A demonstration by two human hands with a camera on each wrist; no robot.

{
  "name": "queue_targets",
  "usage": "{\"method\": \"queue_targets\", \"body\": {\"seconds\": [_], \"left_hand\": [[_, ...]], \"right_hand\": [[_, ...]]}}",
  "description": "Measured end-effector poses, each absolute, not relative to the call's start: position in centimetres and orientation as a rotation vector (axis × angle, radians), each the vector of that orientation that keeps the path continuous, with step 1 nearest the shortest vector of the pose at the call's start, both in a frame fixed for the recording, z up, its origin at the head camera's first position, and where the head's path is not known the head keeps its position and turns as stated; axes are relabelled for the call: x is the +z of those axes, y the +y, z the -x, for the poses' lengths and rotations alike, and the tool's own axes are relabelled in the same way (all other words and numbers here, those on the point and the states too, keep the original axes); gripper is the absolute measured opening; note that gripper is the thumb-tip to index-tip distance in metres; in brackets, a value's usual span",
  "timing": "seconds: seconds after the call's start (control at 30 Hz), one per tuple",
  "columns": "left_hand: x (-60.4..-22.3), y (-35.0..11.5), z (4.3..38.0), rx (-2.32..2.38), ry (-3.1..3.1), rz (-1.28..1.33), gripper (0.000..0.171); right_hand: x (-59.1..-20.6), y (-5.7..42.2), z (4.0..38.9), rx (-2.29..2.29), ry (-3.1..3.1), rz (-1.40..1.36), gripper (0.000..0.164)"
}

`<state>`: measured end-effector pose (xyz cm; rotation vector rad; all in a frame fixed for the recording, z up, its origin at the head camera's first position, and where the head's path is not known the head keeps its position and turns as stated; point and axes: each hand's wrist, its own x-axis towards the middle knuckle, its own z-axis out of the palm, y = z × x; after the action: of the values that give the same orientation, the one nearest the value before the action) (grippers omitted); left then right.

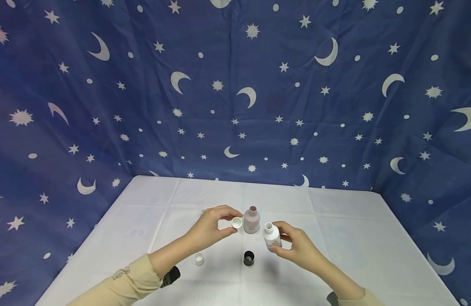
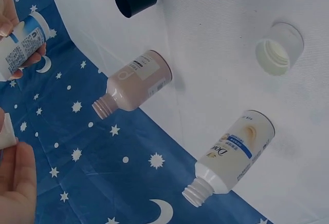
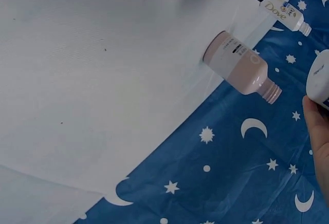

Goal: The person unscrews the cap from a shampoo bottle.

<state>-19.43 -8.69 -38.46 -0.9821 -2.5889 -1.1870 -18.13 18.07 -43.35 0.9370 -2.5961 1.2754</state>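
Note:
My left hand (image 1: 216, 223) pinches a white screw cap (image 1: 237, 222) between thumb and fingers, its hollow side showing. To its right, my right hand (image 1: 298, 246) grips a small white bottle (image 1: 272, 236) with an uncapped neck, tilted slightly and held above the table. Cap and bottle are apart. Between and behind them stands an uncapped pink bottle (image 1: 252, 222). An uncapped white Dove bottle (image 2: 236, 149) stands in the left wrist view; my left hand mostly hides it from the head view. Only part of the right hand (image 3: 318, 136) shows in its wrist view.
On the white-covered table (image 1: 346, 238), a black cap (image 1: 248, 258) lies in front of the pink bottle. Another white cap (image 1: 199, 259) is near my left forearm. A blue curtain (image 1: 235, 106) with moons and stars hangs behind the table and at its sides.

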Motion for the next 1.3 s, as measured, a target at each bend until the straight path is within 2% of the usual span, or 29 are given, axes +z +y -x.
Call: {"method": "queue_targets", "body": {"seconds": [0.73, 1.3], "left_hand": [[-39.9, -9.1, 18.9, -1.198, -2.661, 1.009, 0.031], [-41.7, -7.9, 18.6, -1.39, -2.668, 1.017, 0.03]], "right_hand": [[-43.6, 20.3, 19.1, 1.24, -2.588, -0.845, 0.044], [-45.5, 22.7, 20.4, 1.263, -2.623, -0.674, 0.045]]}}
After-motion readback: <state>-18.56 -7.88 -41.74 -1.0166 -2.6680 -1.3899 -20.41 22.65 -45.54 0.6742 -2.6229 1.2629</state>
